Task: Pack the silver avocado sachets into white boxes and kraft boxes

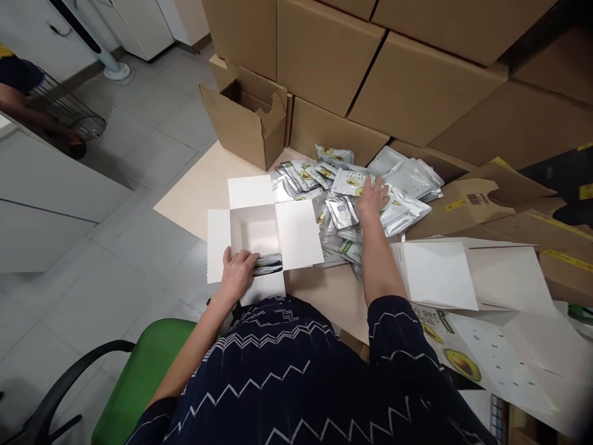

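Note:
An unlidded white box stands before me with its flaps folded outward. Several silver pouches are lined up on edge along its near wall. My left hand lies over the box's near left corner, its fingers curled down against these pouches. Beyond the box to the right spreads a loose heap of silver-and-white pouches, some printed with an avocado and "Super Meal". My right hand rests on top of the heap with fingers apart, touching a printed pouch; its fingertips are partly hard to make out.
Brown cartons are stacked behind the table. An opened brown carton stands at its back left. Unfolded white boxes lie at the right. A green chair is at my left. Another person's arm shows far left.

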Demonstrator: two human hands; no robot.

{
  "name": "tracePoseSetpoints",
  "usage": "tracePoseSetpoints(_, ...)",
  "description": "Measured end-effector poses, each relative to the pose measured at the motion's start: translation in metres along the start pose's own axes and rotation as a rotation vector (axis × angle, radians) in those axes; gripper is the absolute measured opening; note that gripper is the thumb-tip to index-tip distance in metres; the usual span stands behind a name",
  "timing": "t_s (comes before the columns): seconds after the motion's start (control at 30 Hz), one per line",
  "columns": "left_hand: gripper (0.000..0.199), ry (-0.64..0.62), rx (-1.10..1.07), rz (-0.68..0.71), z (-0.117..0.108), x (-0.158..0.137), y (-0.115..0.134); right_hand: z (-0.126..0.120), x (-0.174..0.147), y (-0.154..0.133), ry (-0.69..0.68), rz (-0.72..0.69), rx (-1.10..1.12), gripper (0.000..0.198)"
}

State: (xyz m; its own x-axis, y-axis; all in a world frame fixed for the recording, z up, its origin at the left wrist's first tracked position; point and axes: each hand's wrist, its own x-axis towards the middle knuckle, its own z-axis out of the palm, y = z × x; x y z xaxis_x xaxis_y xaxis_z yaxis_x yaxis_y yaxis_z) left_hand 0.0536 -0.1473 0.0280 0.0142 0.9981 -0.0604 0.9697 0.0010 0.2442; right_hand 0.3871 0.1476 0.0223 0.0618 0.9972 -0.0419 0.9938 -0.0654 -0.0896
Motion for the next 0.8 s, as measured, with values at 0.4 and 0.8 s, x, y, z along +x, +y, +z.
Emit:
tracePoseSetpoints(0.4, 0.039, -0.013, -0.004, -0.003, -0.003, 0.001, 0.001, -0.027, -0.011, -0.016, 0.11, -0.026, 1.25, 0.04)
tracePoseSetpoints(0.8, 0.04, -0.017, -0.007, 0.004, 0.0, 0.0, 0.0, -0.077, -0.081, -0.1, -0.063, -0.369, 1.392, 0.047)
